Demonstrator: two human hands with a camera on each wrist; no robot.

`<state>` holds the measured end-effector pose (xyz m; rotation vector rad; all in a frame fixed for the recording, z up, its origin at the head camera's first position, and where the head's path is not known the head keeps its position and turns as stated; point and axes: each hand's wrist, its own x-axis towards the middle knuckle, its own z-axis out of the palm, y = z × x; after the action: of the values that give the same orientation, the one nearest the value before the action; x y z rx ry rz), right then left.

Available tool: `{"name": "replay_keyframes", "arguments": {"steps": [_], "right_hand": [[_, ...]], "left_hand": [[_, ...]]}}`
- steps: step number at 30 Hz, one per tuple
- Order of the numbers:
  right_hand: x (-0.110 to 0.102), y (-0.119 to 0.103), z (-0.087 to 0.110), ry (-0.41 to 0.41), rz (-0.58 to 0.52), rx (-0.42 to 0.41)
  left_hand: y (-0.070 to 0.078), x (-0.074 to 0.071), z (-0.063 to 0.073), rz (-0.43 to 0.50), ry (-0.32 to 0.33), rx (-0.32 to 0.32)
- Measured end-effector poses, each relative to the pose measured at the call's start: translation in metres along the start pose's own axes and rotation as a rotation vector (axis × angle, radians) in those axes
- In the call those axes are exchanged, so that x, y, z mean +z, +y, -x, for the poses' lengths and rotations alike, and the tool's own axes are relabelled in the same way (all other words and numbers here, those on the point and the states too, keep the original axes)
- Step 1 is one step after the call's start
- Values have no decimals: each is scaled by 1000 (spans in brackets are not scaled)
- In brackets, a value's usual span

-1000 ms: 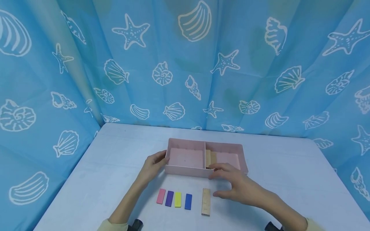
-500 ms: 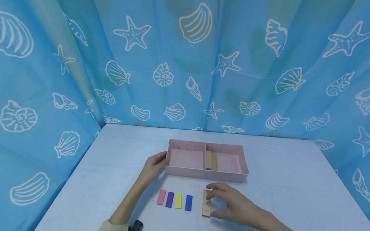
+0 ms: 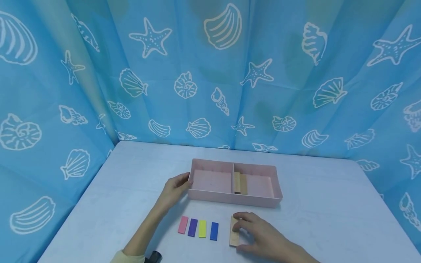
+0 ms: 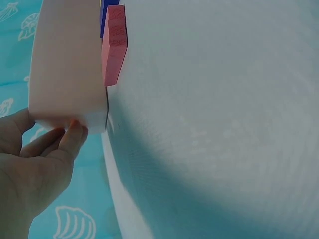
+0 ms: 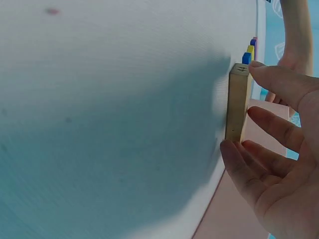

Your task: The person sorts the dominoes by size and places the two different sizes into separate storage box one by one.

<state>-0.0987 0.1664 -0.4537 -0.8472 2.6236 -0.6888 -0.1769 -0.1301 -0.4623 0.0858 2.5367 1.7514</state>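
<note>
A pink two-compartment box (image 3: 213, 196) stands on the table, its left end held by my left hand (image 3: 173, 190), thumb by the rim and fingers against the end wall. My right hand (image 3: 261, 235) reaches over a plain wooden block (image 3: 234, 240) lying in front of the box. In the right wrist view that block (image 5: 237, 102) sits between the thumb at its numbered end and fingers at its far end, another finger along its top. Two wooden blocks (image 3: 243, 184) lie side by side against the divider in the box's right compartment.
Left of the wooden block, small flat blocks lie in a row on the white table (image 3: 315, 204): pink (image 3: 182, 225), purple (image 3: 192, 228), yellow (image 3: 202, 229) and blue (image 3: 214, 231). A blue shell-print curtain (image 3: 210, 73) hangs behind the table.
My right hand has moved from the box's front wall down to the wooden block on the table, and its fingers have closed in on it. The left hand has stayed at the box.
</note>
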Motion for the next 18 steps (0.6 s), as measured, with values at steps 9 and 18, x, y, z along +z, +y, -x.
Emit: {"name": "replay_keyframes", "arguments": {"steps": [9,18], "right_hand": [[8,1,2,28,-73,28],[12,2,3,49,-132,57]], "left_hand": [[0,-1,-1,7,-9,-7],[0,-1,0,26,-13,-8]]}}
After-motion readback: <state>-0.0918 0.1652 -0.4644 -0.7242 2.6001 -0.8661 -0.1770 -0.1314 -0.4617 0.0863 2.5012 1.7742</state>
